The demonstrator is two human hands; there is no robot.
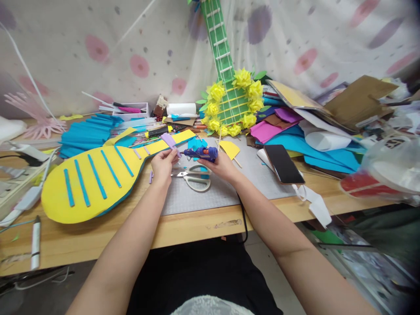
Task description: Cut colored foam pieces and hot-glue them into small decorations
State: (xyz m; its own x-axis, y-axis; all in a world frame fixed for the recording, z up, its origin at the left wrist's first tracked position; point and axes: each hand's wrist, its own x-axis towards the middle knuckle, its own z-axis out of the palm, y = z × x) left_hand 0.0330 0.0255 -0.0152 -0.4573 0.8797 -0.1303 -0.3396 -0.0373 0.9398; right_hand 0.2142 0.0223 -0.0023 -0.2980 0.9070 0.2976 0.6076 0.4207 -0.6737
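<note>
Blue glue gun (pixel 204 153) gripped in right hand (pixel 223 166), nozzle close beside purple strip (pixel 168 141) pinched by left hand (pixel 163 166). Scissors (pixel 186 174) on mat (pixel 179 203), yellow cutout (pixel 108 192) to the left.

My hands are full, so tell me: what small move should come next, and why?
Probably squeeze the glue gun lightly onto the purple strip: your right hand holds the gun pointing toward it, while your left hand holds the strip.

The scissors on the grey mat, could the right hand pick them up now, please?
Probably not: the right hand holds the hot glue gun, though the scissors lie close by, handles largely uncovered.
</note>
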